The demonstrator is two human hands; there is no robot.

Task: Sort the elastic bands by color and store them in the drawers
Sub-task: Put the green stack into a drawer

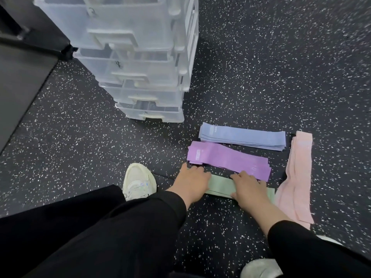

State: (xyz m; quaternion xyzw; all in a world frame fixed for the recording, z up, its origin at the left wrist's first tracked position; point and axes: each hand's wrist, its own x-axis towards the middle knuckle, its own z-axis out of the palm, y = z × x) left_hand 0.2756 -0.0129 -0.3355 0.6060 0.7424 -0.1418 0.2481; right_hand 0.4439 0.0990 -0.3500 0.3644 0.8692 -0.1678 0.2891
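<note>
Flat elastic bands lie in colour stacks on the speckled floor: a blue stack (pixel 243 138) farthest, a purple stack (pixel 228 159) in front of it, a green stack (pixel 220 185) nearest, and a pink stack (pixel 297 177) running lengthwise at the right. My left hand (pixel 192 182) lies over the green stack's left end. My right hand (pixel 248 187) lies over its right half. Whether the fingers curl round the green bands is hidden. A clear plastic drawer tower (pixel 140 57) stands behind, its drawers pulled out stepwise.
A dark mat or platform (pixel 18 93) borders the floor at the left. My white shoe (pixel 138 181) sits just left of my left hand, and my other shoe (pixel 261 267) is at the bottom edge. Black trouser legs fill the lower left.
</note>
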